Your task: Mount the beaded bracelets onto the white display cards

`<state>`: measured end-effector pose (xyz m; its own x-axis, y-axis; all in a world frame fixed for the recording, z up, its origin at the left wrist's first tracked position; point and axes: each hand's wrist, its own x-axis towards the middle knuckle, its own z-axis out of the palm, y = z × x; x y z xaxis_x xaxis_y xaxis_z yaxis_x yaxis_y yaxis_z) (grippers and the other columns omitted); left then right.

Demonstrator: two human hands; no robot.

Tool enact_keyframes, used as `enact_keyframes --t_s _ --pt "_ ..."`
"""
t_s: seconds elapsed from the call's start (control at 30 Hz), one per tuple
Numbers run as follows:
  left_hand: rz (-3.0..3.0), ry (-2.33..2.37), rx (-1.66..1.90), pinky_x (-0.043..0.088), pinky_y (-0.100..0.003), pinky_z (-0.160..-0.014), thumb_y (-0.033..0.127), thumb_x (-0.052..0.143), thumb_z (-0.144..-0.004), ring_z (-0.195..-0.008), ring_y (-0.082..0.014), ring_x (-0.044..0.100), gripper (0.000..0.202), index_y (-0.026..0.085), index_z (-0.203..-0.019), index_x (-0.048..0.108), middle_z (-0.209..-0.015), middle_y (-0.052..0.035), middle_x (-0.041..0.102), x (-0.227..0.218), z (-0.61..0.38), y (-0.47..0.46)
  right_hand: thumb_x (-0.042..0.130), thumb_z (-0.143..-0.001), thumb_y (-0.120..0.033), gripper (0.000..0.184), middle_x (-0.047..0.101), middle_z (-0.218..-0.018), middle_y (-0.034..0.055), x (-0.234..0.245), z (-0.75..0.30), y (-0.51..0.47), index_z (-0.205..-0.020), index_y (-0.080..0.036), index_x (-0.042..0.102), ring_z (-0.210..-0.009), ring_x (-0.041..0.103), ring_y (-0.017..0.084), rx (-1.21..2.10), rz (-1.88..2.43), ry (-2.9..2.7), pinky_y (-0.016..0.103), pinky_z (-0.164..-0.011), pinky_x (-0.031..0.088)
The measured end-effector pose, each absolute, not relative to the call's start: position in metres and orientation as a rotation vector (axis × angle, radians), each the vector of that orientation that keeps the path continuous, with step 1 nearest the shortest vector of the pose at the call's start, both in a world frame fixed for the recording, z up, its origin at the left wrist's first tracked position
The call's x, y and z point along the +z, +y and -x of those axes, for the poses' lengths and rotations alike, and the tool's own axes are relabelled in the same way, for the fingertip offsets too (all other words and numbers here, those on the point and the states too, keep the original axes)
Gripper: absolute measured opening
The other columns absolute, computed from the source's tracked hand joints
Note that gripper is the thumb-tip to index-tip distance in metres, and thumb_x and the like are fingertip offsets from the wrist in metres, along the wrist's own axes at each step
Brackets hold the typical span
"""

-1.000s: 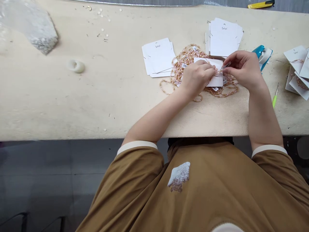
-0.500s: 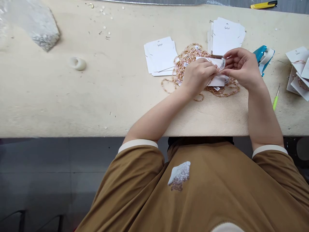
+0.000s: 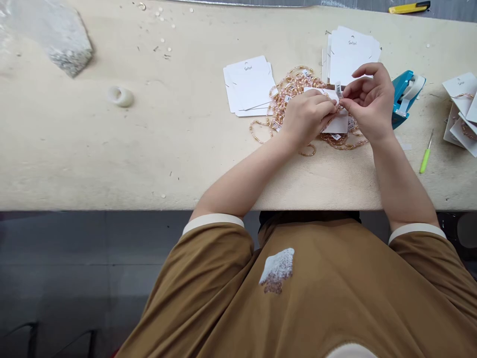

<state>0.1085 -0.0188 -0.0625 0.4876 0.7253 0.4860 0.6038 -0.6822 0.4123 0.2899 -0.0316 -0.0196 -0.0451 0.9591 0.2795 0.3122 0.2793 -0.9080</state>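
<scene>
Over a heap of pink and gold beaded strands [image 3: 288,92], my left hand [image 3: 307,113] is closed on a white display card [image 3: 340,123]. Its fingers also press a beaded strand against the card's face. My right hand [image 3: 368,99] pinches at the same spot, thumb and forefinger together by a small barcode tag [image 3: 338,90]; its other fingers are raised and curled. What exactly lies between those fingertips is too small to make out, though the tag and strand are right there. Part of the card is hidden behind my left hand.
White cards lie in one stack [image 3: 248,89] left of the heap and another [image 3: 352,52] behind it. A blue tape dispenser [image 3: 400,107], a green-handled awl [image 3: 425,160] and finished cards [image 3: 460,94] are to the right. A tape roll [image 3: 121,96] and plastic bag [image 3: 69,42] lie left.
My right hand has shifted slightly left and turned, its fingers lifting and the thumb closing in at the tag. The tag now tilts the other way. My left hand has stayed in place.
</scene>
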Motion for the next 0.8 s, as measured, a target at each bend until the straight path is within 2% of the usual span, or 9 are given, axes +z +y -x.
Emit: enact_keyframes --t_s 0.17,0.43,0.6,0.7,0.8 --pt "-2.573 1.173 0.94 0.045 -0.032 -0.073 0.03 0.037 -0.103 -0.096 -0.0171 0.067 0.038 0.021 -0.093 0.073 -0.108 -0.0033 0.075 -0.058 -0.108 -0.025 0.085 -0.076 -0.034 0.043 0.067 -0.079 -0.0038 -0.032 -0.276 -0.035 -0.103 -0.029 0.052 -0.074 0.067 0.015 0.632 1.155 -1.525 0.031 -0.06 0.051" --pt "-2.482 1.253 0.981 0.042 -0.03 -0.07 0.038 0.036 -0.103 -0.091 -0.0152 0.062 0.041 0.022 -0.086 0.07 -0.097 -0.0058 0.067 -0.055 -0.108 -0.029 0.078 -0.081 -0.024 0.02 0.071 -0.088 -0.0019 -0.033 -0.278 -0.041 -0.093 -0.025 0.063 -0.086 0.073 0.018 0.568 1.116 -1.648 0.034 -0.077 0.063" --pt "-2.427 1.266 1.002 0.045 -0.031 -0.071 0.039 0.039 -0.101 -0.096 -0.017 0.063 0.04 0.022 -0.082 0.07 -0.102 -0.0075 0.068 -0.05 -0.109 -0.032 0.074 -0.083 -0.021 0.014 0.072 -0.088 -0.0016 -0.03 -0.279 -0.043 -0.092 -0.027 0.066 -0.085 0.074 0.018 0.497 1.131 -1.666 0.035 -0.077 0.063" --pt "-2.413 1.248 1.046 0.051 -0.032 -0.076 0.039 0.042 -0.1 -0.111 -0.0178 0.063 0.037 0.024 -0.082 0.071 -0.116 -0.0053 0.068 -0.047 -0.109 -0.033 0.074 -0.084 -0.024 0.012 0.073 -0.088 -0.0011 -0.028 -0.279 -0.043 -0.092 -0.027 0.067 -0.085 0.074 0.02 0.497 1.153 -1.707 0.038 -0.078 0.063" --pt "-2.41 1.218 1.03 0.056 -0.035 -0.087 0.037 0.042 -0.1 -0.121 -0.0183 0.062 0.037 0.026 -0.083 0.073 -0.123 -0.0026 0.069 -0.046 -0.108 -0.033 0.075 -0.085 -0.034 0.011 0.075 -0.092 0.0006 -0.027 -0.282 -0.042 -0.091 -0.028 0.069 -0.089 0.074 0.022 0.606 1.163 -1.769 0.04 -0.085 0.064"
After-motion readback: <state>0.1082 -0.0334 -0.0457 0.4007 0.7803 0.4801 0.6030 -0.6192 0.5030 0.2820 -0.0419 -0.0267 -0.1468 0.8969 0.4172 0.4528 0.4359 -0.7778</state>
